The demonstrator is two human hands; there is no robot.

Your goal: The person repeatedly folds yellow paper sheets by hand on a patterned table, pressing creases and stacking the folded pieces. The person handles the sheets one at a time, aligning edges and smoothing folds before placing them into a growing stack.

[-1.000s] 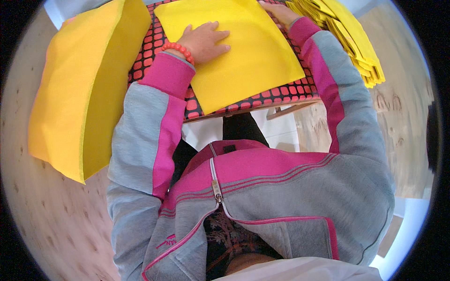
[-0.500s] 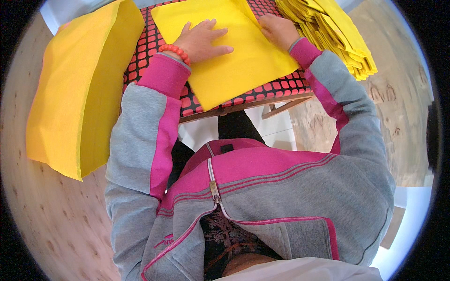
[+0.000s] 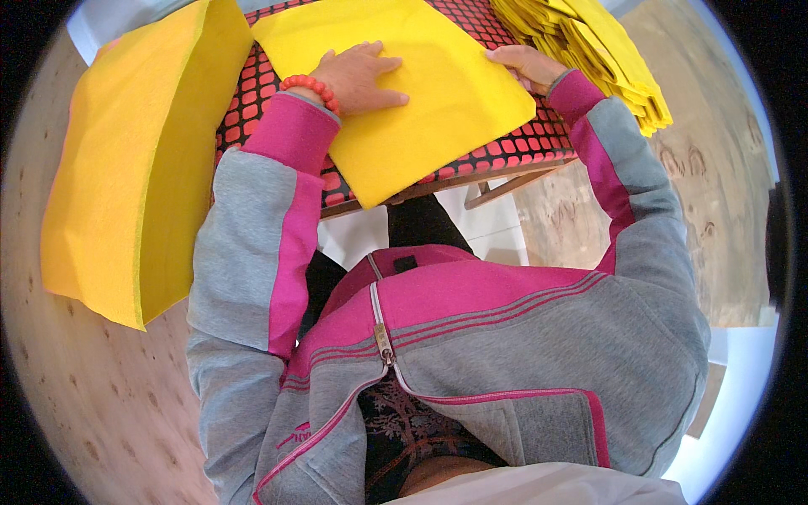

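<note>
The patterned table [image 3: 254, 97] bears yellow fabric [image 3: 450, 88]; left hand [image 3: 360, 80] spread atop it, right hand [image 3: 532, 66] apparently pinching its edge.

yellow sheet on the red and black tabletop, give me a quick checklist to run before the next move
1. Left hand flat on the yellow sheet, fingers spread: ok.
2. Right hand at the sheet's right edge: ok.
3. Right hand's grip on that edge: cannot tell.
4. Near corner well inside the tabletop edge: not ok, it reaches the edge.
5. Folded yellow stack apart from the sheet: ok.
6. Far corner lying flat: cannot tell, cut off by the picture.
</note>
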